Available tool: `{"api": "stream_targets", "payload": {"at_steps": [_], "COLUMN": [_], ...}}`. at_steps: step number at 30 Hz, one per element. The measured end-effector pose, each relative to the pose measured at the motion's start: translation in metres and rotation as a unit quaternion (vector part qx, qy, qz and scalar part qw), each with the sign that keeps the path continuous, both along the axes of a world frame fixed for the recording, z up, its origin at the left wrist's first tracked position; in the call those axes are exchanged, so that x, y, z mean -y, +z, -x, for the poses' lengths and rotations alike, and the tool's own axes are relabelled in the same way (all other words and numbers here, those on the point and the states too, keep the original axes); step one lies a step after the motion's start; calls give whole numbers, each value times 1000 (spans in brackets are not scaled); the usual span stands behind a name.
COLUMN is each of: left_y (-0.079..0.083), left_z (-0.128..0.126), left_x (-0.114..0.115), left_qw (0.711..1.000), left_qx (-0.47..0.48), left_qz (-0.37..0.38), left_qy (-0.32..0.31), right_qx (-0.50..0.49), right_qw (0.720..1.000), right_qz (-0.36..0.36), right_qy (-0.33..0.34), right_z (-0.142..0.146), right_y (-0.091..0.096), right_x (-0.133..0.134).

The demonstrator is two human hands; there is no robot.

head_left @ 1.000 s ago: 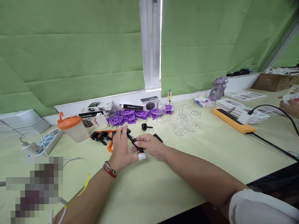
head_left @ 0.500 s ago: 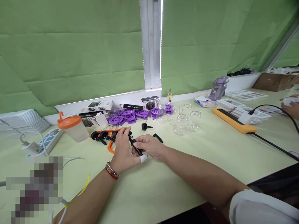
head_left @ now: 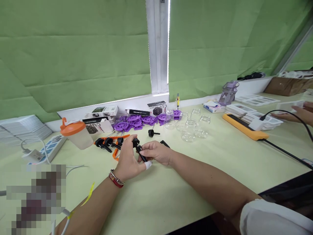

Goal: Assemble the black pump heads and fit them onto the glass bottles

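Observation:
Between both hands is a black plastic part with a round head and a rod (head_left: 139, 149), slanting down towards me. My left hand (head_left: 128, 161) is closed around it, with a white covering on the thumb tip. From the right, my right hand (head_left: 157, 152) pinches the rod with its fingers. Left of my hands, several similar black parts (head_left: 99, 142) lie by orange pieces (head_left: 114, 154). Beyond the hands is another black part with a round cap and a thin arm (head_left: 151, 133). A short black piece (head_left: 165, 143) lies just behind my right hand, partly covered.
Purple wheel-shaped parts (head_left: 121, 126), printed boxes (head_left: 102, 125) and clear glass jars (head_left: 190, 125) stand behind. An orange-lidded cup (head_left: 75, 133) and white power strip (head_left: 52, 145) are left. Right are an orange power strip (head_left: 244, 127), purple bottle (head_left: 228, 93) and another person's hand (head_left: 299, 114).
My left hand has shifted slightly and its fingers have moved down, so the round head of the black part shows more. The other person's hands have moved left with a clear-white tray.

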State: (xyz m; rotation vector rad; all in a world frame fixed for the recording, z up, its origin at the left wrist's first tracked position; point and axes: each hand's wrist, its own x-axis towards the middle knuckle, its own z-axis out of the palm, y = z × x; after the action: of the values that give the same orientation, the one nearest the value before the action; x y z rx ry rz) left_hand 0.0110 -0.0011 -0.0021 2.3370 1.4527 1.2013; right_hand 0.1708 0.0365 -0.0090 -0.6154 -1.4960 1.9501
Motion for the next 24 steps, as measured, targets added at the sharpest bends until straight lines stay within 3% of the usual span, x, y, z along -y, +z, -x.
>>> {"api": "stream_targets", "payload": {"at_steps": [2, 4, 6, 8, 10, 13, 16, 21, 24], "left_y": [2, 4, 6, 8, 10, 16, 22, 28, 30], "left_z": [2, 6, 11, 16, 19, 20, 18, 19, 18], "left_x": [-1, -3, -5, -7, -9, -8, -5, 0, 2], "left_qw": [1000, 998, 993, 984, 973, 948, 912, 846, 806], "left_qx": [19, 45, 78, 112, 146, 213, 278, 337, 344], "left_qz": [23, 50, 90, 135, 174, 226, 290, 392, 451], "left_qy": [-2, -5, -12, -23, -37, -62, -85, -129, -167], "right_qx": [17, 36, 71, 139, 230, 345, 397, 419, 424], "right_qw": [999, 992, 975, 955, 926, 854, 803, 766, 764], "right_qz": [-13, -32, -59, -108, -194, -342, -419, -475, -473], "right_qy": [-34, -118, -202, -237, -228, -186, -146, -111, -113], "right_z": [-3, -7, -12, -17, -20, -20, -15, -10, -9], "right_y": [2, 1, -2, -9, -17, -24, -26, -27, -29], "right_x": [-7, -16, -27, -35, -39, -38, -35, -35, -37]}}
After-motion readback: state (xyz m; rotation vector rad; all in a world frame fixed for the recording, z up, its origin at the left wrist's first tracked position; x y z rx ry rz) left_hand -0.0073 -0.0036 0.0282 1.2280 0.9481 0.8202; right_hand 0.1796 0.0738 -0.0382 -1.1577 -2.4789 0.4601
